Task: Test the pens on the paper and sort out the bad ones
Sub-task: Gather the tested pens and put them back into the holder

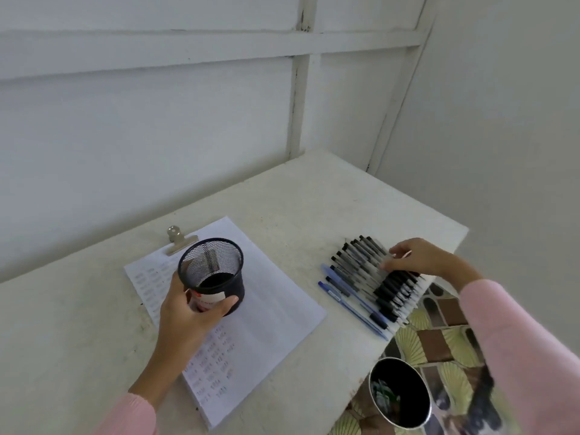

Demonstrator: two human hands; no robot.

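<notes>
Right now my left hand [191, 304] is wrapped around the black mesh cup [211, 273], holding it tilted just above the paper [270, 309] on the clipboard, left of centre in the frame. The cup looks empty as far as I can see through the mesh. My right hand [417, 257] is at centre right, fingers spread and lying on top of the row of pens [373, 277]; it presses on them loosely and has not closed around any one pen.

The pens lie side by side on the white table [298, 189], close to its right edge, their long axes running from upper left to lower right, with black ends toward the lower right. A few blue pens [345, 301] sit on the near-left side of the row. A second, metal-rimmed cup [400, 392] stands at lower right, beyond the table edge.

What matters next, I judge, is that the pens lie directly under my right hand and well apart from my left, so the right hand should pinch one across its barrel and carry it leftward to the paper.
</notes>
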